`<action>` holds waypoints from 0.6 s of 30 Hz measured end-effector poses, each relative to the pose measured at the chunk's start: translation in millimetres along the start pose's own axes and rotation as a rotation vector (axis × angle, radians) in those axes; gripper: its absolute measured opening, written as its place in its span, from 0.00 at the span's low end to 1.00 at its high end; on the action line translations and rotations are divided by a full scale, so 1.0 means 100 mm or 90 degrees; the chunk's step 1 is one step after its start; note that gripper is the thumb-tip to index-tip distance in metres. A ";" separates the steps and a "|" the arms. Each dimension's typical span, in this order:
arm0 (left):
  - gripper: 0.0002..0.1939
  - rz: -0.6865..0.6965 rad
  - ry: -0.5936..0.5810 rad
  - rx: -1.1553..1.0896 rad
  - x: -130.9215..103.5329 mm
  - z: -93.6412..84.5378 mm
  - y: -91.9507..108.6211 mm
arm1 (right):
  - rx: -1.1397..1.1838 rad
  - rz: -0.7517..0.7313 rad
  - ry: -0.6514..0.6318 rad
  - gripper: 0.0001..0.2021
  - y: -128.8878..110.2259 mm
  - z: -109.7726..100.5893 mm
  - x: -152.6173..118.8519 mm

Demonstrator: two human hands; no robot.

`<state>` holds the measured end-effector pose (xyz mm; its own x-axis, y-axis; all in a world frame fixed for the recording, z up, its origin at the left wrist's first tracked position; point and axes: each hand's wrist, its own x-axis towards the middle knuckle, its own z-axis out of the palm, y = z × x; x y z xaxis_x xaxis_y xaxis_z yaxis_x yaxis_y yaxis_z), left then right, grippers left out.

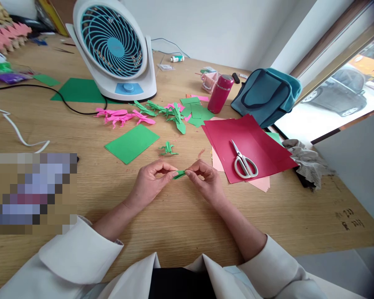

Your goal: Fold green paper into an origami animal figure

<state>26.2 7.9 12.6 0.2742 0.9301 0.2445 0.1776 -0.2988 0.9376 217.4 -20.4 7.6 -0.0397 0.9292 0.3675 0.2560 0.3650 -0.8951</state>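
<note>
Between my two hands is a small folded piece of green paper [179, 174], held just above the wooden table. My left hand [151, 180] pinches its left end between thumb and forefinger. At the other end, my right hand [205, 180] pinches it the same way; the fingertips cover part of the folds. Just beyond my hands stands a small green folded paper figure [168, 148] with thin legs. Farther back lie several pink folded figures [121, 116] and green folded figures [177, 118]. A stack of green paper [131, 143] rests left of the small figure.
Scissors [244, 162] lie on dark red paper sheets [262, 145] at the right. Behind them stand a red flask [220, 93] and a teal bag [264, 95]. A white fan [112, 50] is at the back, with a black cable [59, 93] to its left.
</note>
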 end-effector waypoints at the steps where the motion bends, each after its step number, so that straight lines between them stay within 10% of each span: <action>1: 0.06 0.016 -0.004 0.016 -0.01 0.00 0.00 | 0.001 -0.006 -0.005 0.09 -0.01 0.00 0.00; 18: 0.07 0.127 -0.035 0.194 -0.05 0.04 0.12 | -0.052 0.010 -0.059 0.06 -0.07 0.06 -0.02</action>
<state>30.4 -1.3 22.0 0.3807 0.8370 0.3931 0.3864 -0.5303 0.7547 209.6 -24.4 11.9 -0.1237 0.9376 0.3251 0.3357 0.3478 -0.8754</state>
